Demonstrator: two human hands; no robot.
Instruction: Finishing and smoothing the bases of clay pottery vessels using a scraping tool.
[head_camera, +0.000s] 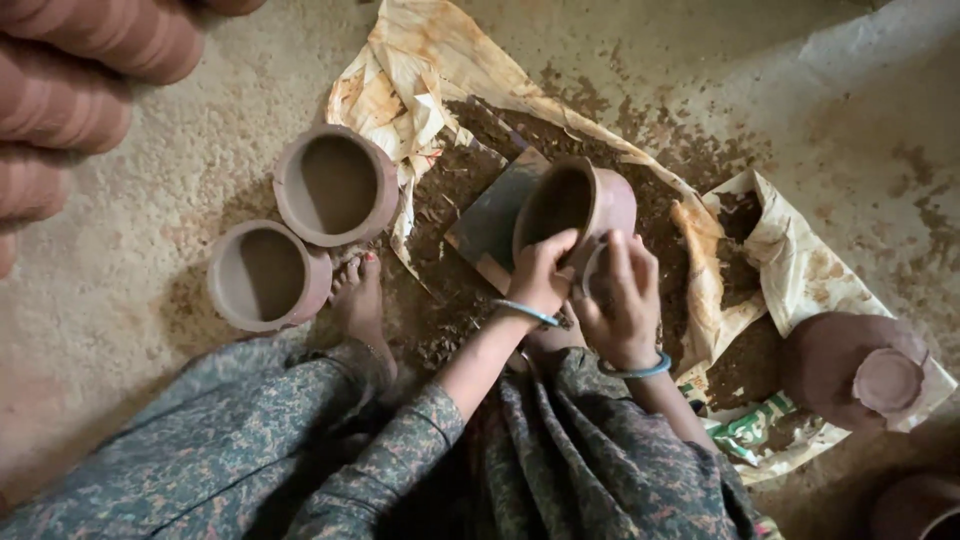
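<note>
The person sits on the earthen floor (140, 240) with a raw clay pot (580, 205) tipped on its side over a small dark board (485, 225), near the middle of a soiled, crumpled sheet (410, 70) strewn with clay crumbs. The pot's mouth faces left and toward the camera.

The left hand (540, 275) has its fingers curled together over the lower rim of the pot's mouth, thumb side toward the opening. The right hand (620, 295) lies against the pot's outer wall near its base, fingers close together and bent; whether it presses something against the clay cannot be told. Both wrists wear a thin bangle.

The pot looks unfired: damp, soft enough to dent, and fairly heavy for its thin wall. It is likely to bruise at the rim, so it would be safer cradled with a flat palm under the belly than pinched at the lip.

Two more open pots (335, 185) (265, 275) stand upright just off the sheet's left edge, touching each other, beside a bare foot (362, 300). Another pot (855, 370) lies overturned at the sheet's right corner.
</note>
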